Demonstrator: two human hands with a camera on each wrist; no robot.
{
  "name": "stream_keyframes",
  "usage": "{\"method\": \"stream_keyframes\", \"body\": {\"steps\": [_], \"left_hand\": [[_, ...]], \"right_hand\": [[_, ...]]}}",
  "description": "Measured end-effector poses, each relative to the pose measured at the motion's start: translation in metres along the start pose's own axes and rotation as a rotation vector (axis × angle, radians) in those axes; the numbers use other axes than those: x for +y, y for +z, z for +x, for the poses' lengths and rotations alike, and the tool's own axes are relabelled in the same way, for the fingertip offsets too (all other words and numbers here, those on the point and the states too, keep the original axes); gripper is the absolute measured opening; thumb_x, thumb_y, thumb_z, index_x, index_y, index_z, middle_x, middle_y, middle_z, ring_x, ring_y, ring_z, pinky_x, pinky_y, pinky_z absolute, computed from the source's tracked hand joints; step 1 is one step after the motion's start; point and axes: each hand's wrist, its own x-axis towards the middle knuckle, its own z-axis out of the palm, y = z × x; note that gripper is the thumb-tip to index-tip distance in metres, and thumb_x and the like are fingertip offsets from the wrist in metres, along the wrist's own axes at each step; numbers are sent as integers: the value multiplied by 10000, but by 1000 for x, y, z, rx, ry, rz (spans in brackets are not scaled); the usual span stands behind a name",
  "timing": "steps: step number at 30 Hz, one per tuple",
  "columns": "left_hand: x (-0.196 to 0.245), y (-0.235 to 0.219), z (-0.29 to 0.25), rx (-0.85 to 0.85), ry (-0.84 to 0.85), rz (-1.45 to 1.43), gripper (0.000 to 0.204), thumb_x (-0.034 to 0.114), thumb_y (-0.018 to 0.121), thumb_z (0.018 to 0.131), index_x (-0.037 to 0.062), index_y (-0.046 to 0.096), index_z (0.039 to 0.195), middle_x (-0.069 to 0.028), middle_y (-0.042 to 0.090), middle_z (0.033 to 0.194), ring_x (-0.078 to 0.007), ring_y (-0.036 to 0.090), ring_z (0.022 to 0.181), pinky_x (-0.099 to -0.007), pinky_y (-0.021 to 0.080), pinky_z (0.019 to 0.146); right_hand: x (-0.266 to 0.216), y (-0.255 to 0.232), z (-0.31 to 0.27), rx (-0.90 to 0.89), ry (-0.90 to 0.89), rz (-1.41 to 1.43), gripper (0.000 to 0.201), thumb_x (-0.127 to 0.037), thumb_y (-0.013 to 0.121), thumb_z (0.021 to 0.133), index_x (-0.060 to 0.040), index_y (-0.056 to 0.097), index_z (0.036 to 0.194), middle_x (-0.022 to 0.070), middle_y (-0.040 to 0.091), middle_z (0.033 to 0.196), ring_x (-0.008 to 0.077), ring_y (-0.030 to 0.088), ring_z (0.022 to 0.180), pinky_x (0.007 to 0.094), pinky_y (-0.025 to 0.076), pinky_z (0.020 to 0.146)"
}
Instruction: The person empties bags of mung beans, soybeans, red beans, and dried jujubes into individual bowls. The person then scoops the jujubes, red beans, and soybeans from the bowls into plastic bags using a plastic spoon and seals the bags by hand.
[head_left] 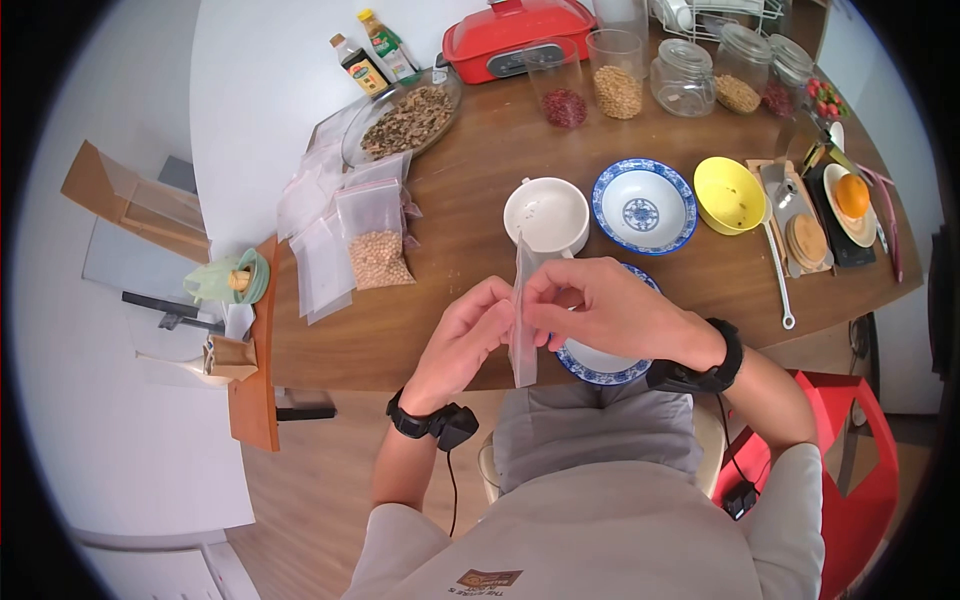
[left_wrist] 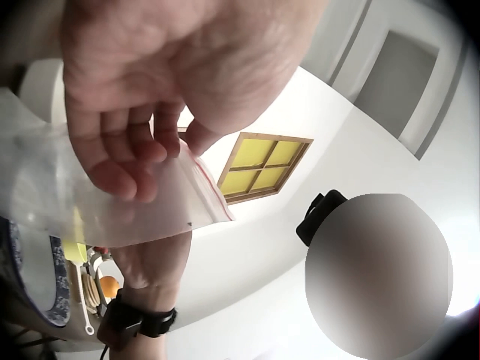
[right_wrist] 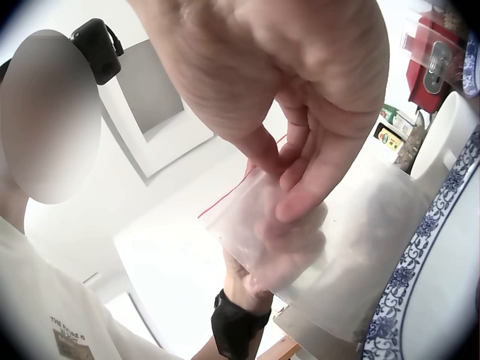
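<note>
From where I stand, the person has a clear plastic zip bag (head_left: 524, 350) upright between both hands, right over the table's (head_left: 450, 350) near edge and a little this side of the white cup (head_left: 546, 215). The left hand (head_left: 465, 335) pinches it between thumb and index finger by the red-striped opening, the other fingers bent against the plastic. The right hand (head_left: 620, 310) pinches that same edge, thumb to fingertips. The bag looks flat and cloudy.

Partly hidden under the right hand is a blue-rimmed bowl (head_left: 605, 372); its twin, the patterned bowl (head_left: 643, 190), sits beyond, beside the white cup, which has a few specks inside. The yellow bowl (head_left: 712, 205) holds small dark bits.

Over on the left, a filled bag (head_left: 368, 207) of round beige beans lies on other plastic bags (head_left: 318, 265), near a glass dish (head_left: 352, 150) heaped with brown dried pieces. Along the back, one tall cup (head_left: 553, 62) holds dark red beans, the other cup (head_left: 614, 50) tan ones, and the middle lidded jar (head_left: 742, 62) something tan too.
</note>
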Motion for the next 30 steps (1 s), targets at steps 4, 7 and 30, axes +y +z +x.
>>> {"method": "stream_keyframes", "body": {"steps": [4,7,30], "left_hand": [[-3,3,6,45,3,4,175,219,491,1117,76,578,1067,32,594,943,-50,546,838,-232,455,745],[0,10,9,58,19,78,168,212,507,1110,73,578,1045,22,604,948,-49,553,845,-224,451,746],[53,14,-20,459,226,962,195,-17,625,883,29,534,717,75,418,601,-7,340,585,-224,258,522]], "right_hand": [[0,-5,2,-3,24,134,242,-202,707,985,37,687,1017,85,743,872,127,714,774,270,588,725],[-4,-10,2,-64,71,-21,213,-191,711,998,6,682,1073,56,741,952,122,715,844,264,569,745],[-52,-30,-32,-10,72,-892,330,-257,628,843,-1,684,643,207,629,601,384,656,611,464,544,641]]}}
